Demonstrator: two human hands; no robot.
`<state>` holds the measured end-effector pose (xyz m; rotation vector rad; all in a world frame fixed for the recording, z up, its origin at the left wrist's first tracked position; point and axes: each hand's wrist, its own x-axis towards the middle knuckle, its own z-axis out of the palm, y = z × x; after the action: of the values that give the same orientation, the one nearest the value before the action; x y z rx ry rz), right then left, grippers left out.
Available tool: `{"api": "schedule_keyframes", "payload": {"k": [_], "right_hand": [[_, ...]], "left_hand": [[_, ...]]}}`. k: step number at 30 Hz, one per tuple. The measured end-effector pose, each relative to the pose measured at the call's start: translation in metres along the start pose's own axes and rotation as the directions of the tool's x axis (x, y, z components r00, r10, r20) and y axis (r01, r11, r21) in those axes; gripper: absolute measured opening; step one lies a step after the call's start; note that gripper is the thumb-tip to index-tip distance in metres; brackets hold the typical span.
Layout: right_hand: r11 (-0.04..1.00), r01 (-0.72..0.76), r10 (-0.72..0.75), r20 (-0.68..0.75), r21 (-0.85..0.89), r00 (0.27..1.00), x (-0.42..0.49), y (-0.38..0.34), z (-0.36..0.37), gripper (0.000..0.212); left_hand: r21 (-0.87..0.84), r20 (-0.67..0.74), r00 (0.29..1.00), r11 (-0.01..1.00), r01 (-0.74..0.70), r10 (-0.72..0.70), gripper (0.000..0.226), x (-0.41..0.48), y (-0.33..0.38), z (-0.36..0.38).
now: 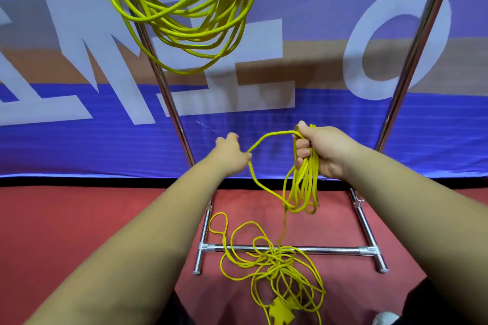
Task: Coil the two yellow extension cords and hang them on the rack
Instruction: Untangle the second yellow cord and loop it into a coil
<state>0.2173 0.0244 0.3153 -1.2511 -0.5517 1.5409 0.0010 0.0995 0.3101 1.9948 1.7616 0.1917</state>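
While the person's right hand [323,152] clamps its curled fingers around the top of a bunch of gathered loops of a thin yellow extension cord [303,182], the left hand [231,153] pinches one strand of that cord at its thumb side, just to the left. Between the two hands the strand forms a short arch. From the left hand it slants down and to the right past the hanging loops. The loops hang below the right fist with their long axis close to vertical. One strand drops from them to a loose tangle of the same cord on the red carpet floor [79,219], lying across the bottom crossbar of a shiny metal rack [416,55]. A flat yellow socket block [281,310] lies in the tangle near the bottom edge, partly crossed by strands. The left hand's fingers are blurred and mostly hidden behind its back. Up at the left, the other yellow extension cord [184,21] hangs in a big round coil; the frame's top edge cuts it off, so its support is out of sight. Behind the rack stands a blue banner with white letters [343,126].
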Motion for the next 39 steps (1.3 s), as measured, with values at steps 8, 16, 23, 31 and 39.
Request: {"api": "schedule_keyframes", "payload": {"k": [8, 16, 23, 31, 39], "right_hand": [[0.993, 0.035, -0.036, 0.005, 0.115, 0.999, 0.004, -0.01, 0.006, 0.035], [0.981, 0.112, -0.095, -0.108, 0.159, 0.99, 0.006, -0.013, 0.006, 0.032], [0.981, 0.136, -0.131, -0.046, 0.135, 0.99, -0.001, -0.018, 0.0, 0.036], [0.974, 0.172, -0.181, -0.05, -0.15, 0.982, 0.001, -0.012, -0.003, 0.03], [0.959, 0.178, -0.201, -0.087, -0.222, 0.976, 0.005, -0.004, 0.001, 0.03]], "left_hand": [[-0.467, 0.315, 0.872, 0.861, -0.201, 0.375, 0.005, -0.027, 0.034, 0.029], [-0.539, 0.291, 0.81, 0.787, -0.302, 0.51, 0.015, -0.029, 0.025, 0.037], [-0.631, 0.144, 0.893, 0.735, -0.249, 0.426, 0.017, -0.032, 0.038, 0.041], [-0.711, 0.022, 0.92, 0.653, -0.261, 0.391, 0.024, -0.03, 0.048, 0.025], [-0.586, -0.006, 0.914, 0.739, -0.332, 0.406, 0.022, -0.023, 0.053, 0.024]]}}
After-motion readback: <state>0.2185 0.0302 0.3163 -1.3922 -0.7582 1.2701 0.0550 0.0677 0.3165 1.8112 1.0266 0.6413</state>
